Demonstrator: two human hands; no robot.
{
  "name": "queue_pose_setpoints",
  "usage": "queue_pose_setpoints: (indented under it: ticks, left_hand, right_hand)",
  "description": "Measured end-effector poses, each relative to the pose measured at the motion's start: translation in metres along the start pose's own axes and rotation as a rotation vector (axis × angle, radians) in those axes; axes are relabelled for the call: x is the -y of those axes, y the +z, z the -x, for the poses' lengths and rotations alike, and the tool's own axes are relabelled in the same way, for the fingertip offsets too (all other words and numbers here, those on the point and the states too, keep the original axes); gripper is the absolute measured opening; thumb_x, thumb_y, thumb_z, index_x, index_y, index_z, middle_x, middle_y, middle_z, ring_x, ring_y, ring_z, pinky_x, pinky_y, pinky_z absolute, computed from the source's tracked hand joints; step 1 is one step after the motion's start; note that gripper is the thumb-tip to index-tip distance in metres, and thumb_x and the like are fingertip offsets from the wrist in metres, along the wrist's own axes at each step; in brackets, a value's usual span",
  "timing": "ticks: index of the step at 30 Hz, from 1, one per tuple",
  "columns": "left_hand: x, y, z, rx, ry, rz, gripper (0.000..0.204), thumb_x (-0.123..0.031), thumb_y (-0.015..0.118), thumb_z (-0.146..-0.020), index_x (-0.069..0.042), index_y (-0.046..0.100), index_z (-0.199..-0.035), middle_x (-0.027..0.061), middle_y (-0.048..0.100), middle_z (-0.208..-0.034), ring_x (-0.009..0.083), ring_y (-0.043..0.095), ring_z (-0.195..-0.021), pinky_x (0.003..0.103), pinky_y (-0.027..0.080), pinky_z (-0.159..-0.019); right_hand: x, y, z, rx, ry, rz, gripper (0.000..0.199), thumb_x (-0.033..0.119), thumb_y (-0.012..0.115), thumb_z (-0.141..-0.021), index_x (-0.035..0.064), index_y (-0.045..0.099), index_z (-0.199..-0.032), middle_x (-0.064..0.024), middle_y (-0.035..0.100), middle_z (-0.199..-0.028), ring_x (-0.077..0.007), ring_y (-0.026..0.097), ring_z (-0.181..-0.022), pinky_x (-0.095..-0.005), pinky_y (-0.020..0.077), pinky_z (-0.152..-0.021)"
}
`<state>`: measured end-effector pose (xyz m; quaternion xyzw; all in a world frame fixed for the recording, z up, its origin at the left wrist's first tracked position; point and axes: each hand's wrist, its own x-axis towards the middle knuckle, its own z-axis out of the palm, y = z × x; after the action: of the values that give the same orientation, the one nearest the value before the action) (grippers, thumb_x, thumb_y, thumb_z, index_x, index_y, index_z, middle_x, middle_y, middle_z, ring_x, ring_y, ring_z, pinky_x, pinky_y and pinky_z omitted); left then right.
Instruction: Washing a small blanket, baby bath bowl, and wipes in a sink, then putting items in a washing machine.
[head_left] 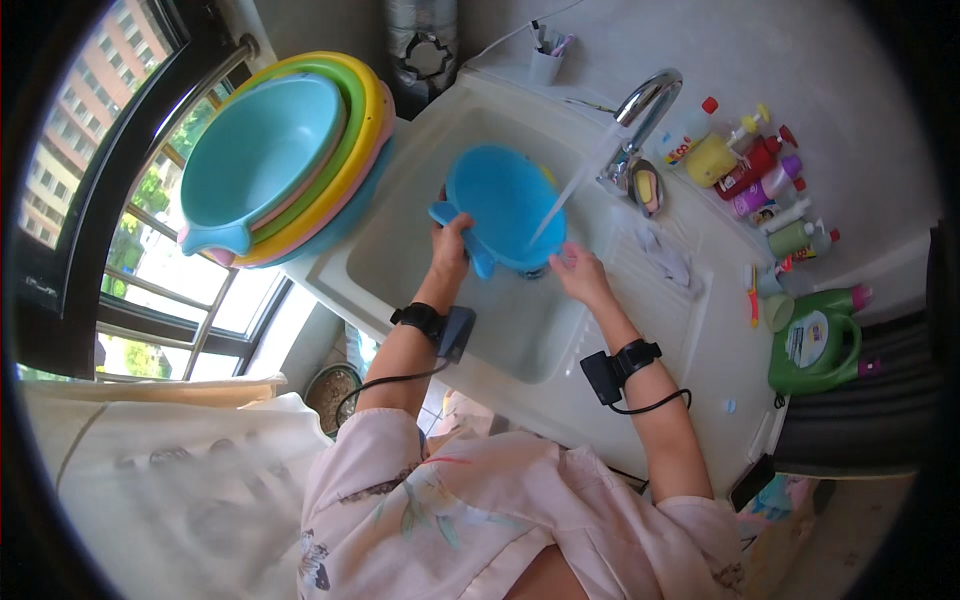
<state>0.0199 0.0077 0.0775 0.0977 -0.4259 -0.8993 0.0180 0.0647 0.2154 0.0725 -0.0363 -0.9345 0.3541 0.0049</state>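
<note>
A round blue basin (pixel 500 195) is tilted inside the white sink (pixel 540 365), and water from the chrome faucet (pixel 650 100) streams into it. My left hand (pixel 450 245) is closed round the basin's blue handle on its left side. At the lower right of the rim, my right hand (pixel 578 272) has its fingers curled against the edge. Part of the fingertips there is hard to make out. Something yellow shows behind the basin's far right rim, mostly hidden.
Stacked coloured basins (pixel 260 150) stand left of the sink by the barred window. Several bottles (pixel 755 180) line the right wall, with a soap dish (pixel 647 190), a pale cloth (pixel 668 260) and a green jug (pixel 820 340) nearby. A cup of toothbrushes (pixel 546 65) sits at the back.
</note>
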Motion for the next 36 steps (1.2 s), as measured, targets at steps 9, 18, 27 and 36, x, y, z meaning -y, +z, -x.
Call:
queue_pose_setpoints:
  ticks: [9, 18, 27, 36]
  left_hand:
    - [0.033, -0.035, -0.007, 0.113, -0.377, 0.366, 0.041, -0.011, 0.05, -0.069, 0.003, 0.04, -0.106, 0.0136, 0.047, -0.101, 0.0277, 0.048, -0.091, 0.041, 0.038, -0.086]
    - [-0.01, -0.049, 0.015, -0.287, -0.535, -0.266, 0.047, -0.02, 0.06, -0.068, 0.002, 0.047, -0.107, 0.0172, 0.045, -0.109, 0.0282, 0.045, -0.097, 0.042, 0.038, -0.081]
    - [-0.023, -0.078, 0.009, -0.311, -0.478, -0.549, 0.039, -0.025, 0.054, -0.073, -0.008, 0.049, -0.108, 0.0139, 0.044, -0.115, 0.0284, 0.039, -0.109, 0.039, 0.037, -0.083]
    - [-0.015, -0.129, -0.014, 0.272, -0.176, -1.407, 0.048, -0.022, 0.058, -0.069, -0.004, 0.043, -0.111, 0.0152, 0.044, -0.114, 0.0304, 0.037, -0.111, 0.034, 0.035, -0.086]
  right_hand:
    - [0.027, 0.005, -0.006, 0.271, 0.382, -1.265, 0.047, 0.018, 0.052, -0.073, 0.0012, 0.036, -0.114, -0.0169, 0.047, -0.104, -0.0328, 0.054, -0.084, -0.0412, 0.0527, -0.059]
    - [0.067, 0.019, -0.011, 0.214, 0.506, -0.231, 0.063, 0.004, 0.048, -0.071, -0.003, 0.017, -0.126, -0.0236, 0.042, -0.112, -0.0336, 0.053, -0.09, -0.0407, 0.0526, -0.061]
    - [0.123, 0.036, 0.012, -0.126, -0.175, 0.368, 0.058, 0.001, 0.044, -0.075, -0.0004, 0.018, -0.126, -0.0254, 0.029, -0.125, -0.0399, 0.05, -0.094, -0.043, 0.0434, -0.076]
    - [0.16, -0.021, -0.018, -0.495, -0.197, 0.208, 0.055, 0.001, 0.049, -0.071, -0.0018, 0.026, -0.121, -0.0242, 0.038, -0.119, -0.0396, 0.046, -0.1, -0.0412, 0.0394, -0.083]
